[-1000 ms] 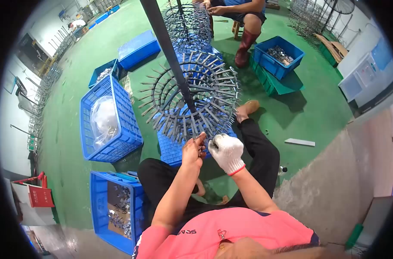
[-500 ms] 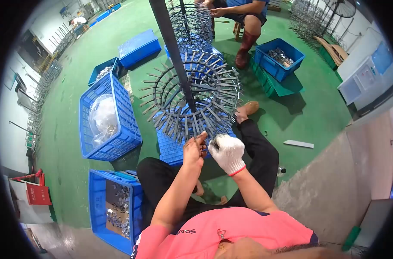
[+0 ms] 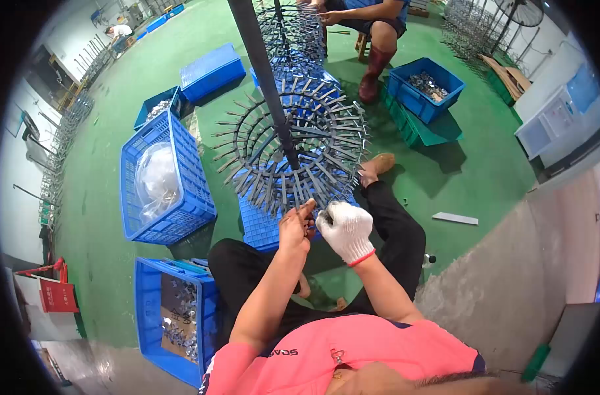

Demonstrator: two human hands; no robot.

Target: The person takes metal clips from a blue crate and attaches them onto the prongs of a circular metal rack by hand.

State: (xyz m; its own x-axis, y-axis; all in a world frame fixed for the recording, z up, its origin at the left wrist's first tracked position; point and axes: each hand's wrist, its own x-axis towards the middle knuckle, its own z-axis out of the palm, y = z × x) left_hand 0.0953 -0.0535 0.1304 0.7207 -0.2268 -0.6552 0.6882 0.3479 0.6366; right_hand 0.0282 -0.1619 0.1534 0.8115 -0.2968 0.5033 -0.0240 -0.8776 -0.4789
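A round metal rack (image 3: 290, 141) with rings of flat prongs around a dark pole (image 3: 267, 72) stands in front of me. My bare left hand (image 3: 297, 229) is closed at the rack's near lower edge, its thumb and forefinger at the prong ends; any small part between them is too small to name. Beside it, my right hand (image 3: 344, 230), in a white knit glove with a red cuff, is closed in a fist-like grip near the prong tips. What it holds is hidden. A blue crate (image 3: 260, 227) lies under the rack.
To the left are a blue basket (image 3: 198, 197) with a plastic bag (image 3: 158, 178) and a blue bin (image 3: 148, 316) of small metal parts. Across from me, a person (image 3: 379, 33) in red boots sits at another rack. A blue bin (image 3: 415, 99) stands at the right.
The view has shifted slightly. My right hand has moved very slightly up and left; my left hand keeps its place at the rack's near edge.
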